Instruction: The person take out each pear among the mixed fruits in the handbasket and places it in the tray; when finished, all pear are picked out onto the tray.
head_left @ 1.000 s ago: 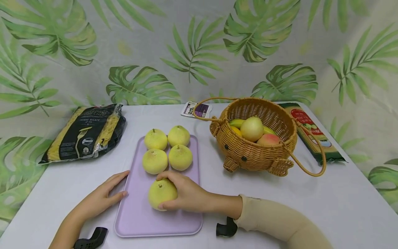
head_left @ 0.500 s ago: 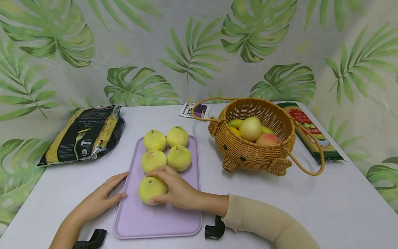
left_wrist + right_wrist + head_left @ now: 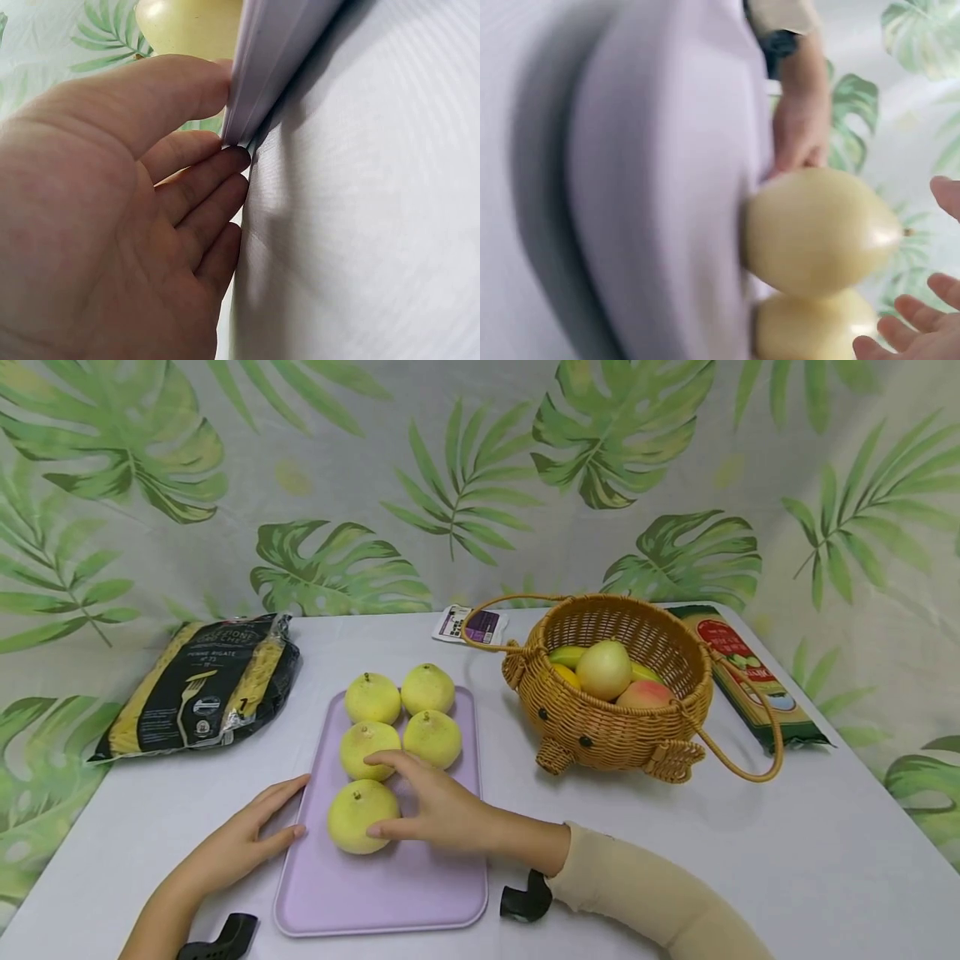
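Note:
On the lilac tray (image 3: 375, 897), a yellow-green pomelo (image 3: 358, 822) with a short stem sits nearest me, in front of several like it in two rows, one being the front-left pomelo (image 3: 363, 752). My right hand (image 3: 450, 810) is just to its right, thumb and fingers spread. In the right wrist view, the fingers (image 3: 919, 319) stand apart from the pomelo (image 3: 821, 229). At the tray's left edge lies my left hand (image 3: 240, 843). Seen in the left wrist view, its thumb and straight fingers (image 3: 202, 191) touch the tray's rim (image 3: 255, 67).
A wicker animal-shaped basket (image 3: 622, 739) with fruit stands right of the tray. Behind it lies a green and red packet (image 3: 750, 677). A black pasta bag (image 3: 202, 685) rests at the back left, a small white and purple pouch (image 3: 471, 625) at the back middle.
My right hand slid the front pomelo left and slightly back on the tray, then let go; its fingers have spread and drawn off to the right. The left hand stayed at the tray's edge.

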Action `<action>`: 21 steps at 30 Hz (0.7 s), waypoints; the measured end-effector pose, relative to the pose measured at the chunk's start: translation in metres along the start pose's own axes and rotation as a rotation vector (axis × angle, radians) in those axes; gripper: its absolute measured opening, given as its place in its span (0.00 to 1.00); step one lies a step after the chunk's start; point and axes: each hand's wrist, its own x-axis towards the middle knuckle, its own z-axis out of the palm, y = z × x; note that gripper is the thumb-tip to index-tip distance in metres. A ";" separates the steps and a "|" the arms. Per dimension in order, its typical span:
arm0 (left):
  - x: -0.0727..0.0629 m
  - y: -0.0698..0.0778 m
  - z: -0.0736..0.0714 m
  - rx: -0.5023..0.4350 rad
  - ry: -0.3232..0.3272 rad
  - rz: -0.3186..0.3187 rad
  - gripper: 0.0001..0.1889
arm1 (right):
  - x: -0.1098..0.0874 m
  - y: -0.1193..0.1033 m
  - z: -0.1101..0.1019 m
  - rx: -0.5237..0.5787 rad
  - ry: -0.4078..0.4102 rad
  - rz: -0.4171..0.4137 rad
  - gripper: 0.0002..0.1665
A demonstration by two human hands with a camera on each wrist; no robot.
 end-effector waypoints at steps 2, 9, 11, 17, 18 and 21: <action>0.000 0.000 0.000 -0.001 -0.003 -0.006 0.33 | -0.005 -0.007 -0.014 0.015 0.029 -0.010 0.40; 0.000 0.001 -0.001 0.003 -0.010 -0.013 0.33 | -0.034 -0.024 -0.076 -0.078 0.250 -0.253 0.33; 0.001 0.002 -0.001 0.006 -0.011 -0.016 0.33 | -0.043 -0.029 -0.096 -0.133 0.326 -0.324 0.33; 0.000 0.003 -0.001 0.001 -0.007 -0.012 0.33 | -0.064 -0.042 -0.153 -0.256 0.528 -0.394 0.37; 0.000 0.002 -0.001 0.001 -0.008 -0.013 0.33 | -0.066 -0.043 -0.161 -0.256 0.553 -0.394 0.38; 0.000 0.002 0.000 0.005 -0.010 -0.015 0.33 | -0.071 -0.046 -0.182 -0.244 0.606 -0.386 0.39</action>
